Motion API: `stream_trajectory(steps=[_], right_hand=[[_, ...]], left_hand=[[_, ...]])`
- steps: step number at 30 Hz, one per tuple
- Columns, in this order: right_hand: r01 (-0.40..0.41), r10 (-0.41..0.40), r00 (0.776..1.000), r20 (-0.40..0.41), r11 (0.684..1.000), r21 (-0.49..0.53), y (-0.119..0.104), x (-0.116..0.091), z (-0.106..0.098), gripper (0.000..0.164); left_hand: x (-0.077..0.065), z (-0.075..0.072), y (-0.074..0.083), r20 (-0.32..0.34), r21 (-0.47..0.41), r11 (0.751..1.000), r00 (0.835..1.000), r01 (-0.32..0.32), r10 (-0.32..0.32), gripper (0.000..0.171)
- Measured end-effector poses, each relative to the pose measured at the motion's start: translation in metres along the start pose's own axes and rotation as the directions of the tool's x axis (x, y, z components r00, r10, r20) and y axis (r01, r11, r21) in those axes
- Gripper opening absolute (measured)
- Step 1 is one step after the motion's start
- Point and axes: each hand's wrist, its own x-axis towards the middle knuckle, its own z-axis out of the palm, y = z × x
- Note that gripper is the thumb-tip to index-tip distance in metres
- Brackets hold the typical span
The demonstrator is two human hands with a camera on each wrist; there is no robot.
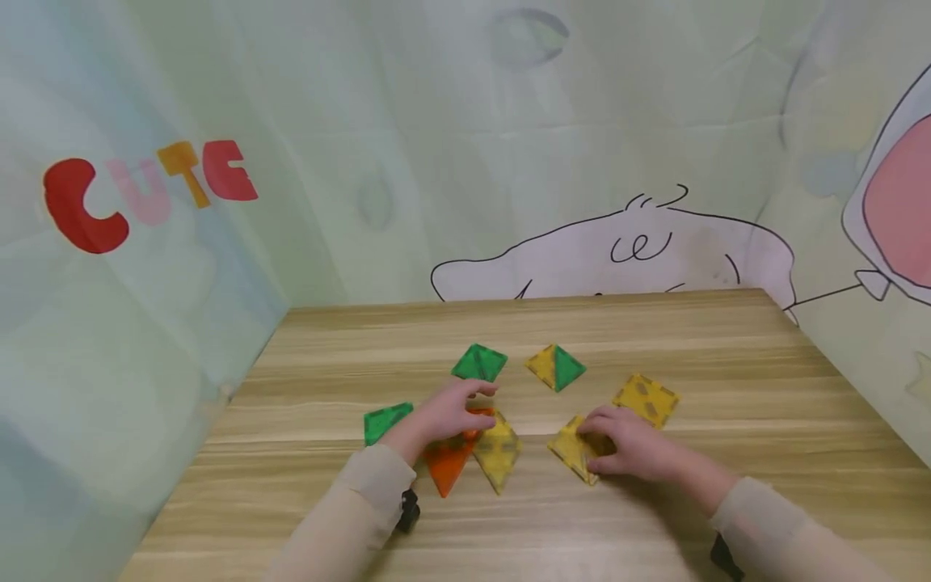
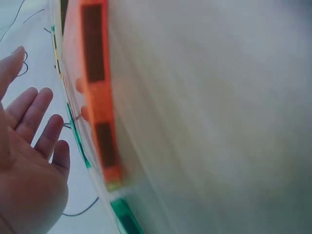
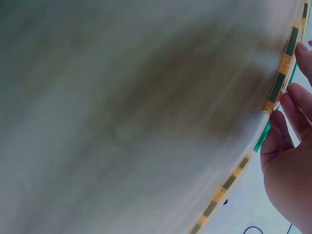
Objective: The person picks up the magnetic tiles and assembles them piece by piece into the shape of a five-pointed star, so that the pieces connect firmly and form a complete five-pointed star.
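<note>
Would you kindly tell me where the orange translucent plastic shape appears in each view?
Head: the orange translucent plastic shape lies below centre, partly hidden by the left hand.
Left wrist: its edge is a tall band left of centre, reaching the top.
Right wrist: not visible.
Shared landmark: the wood-grain tabletop, in all three views.

My right hand touches a yellow magnetic tile; my left hand, near a green tile, is over an orange tile.
</note>
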Motion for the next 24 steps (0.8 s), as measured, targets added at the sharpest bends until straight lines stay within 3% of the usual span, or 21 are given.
stream_trajectory(steps=[6,13,18,24], right_hand=[[-0.025,0.025,1.000,-0.007,1.000,-0.005,0.008,0.002,-0.007,0.046],[-0.067,0.067,0.998,-0.002,0.997,-0.028,0.009,0.007,-0.015,0.045],[-0.053,0.052,0.998,-0.026,0.998,-0.044,-0.002,0.016,-0.013,0.048],[-0.043,0.045,0.998,0.036,0.998,-0.044,-0.024,0.036,0.000,0.056]], left_hand=[[-0.012,-0.003,-0.010,-0.035,0.010,1.000,0.999,-0.021,0.021,0.056],[-0.030,-0.010,-0.021,-0.056,0.056,0.998,0.998,0.002,0.002,0.060],[-0.044,-0.015,-0.026,-0.083,0.151,0.988,0.996,0.035,-0.022,0.060],[-0.056,-0.019,-0.029,-0.104,0.223,0.972,0.993,0.069,-0.047,0.063]])
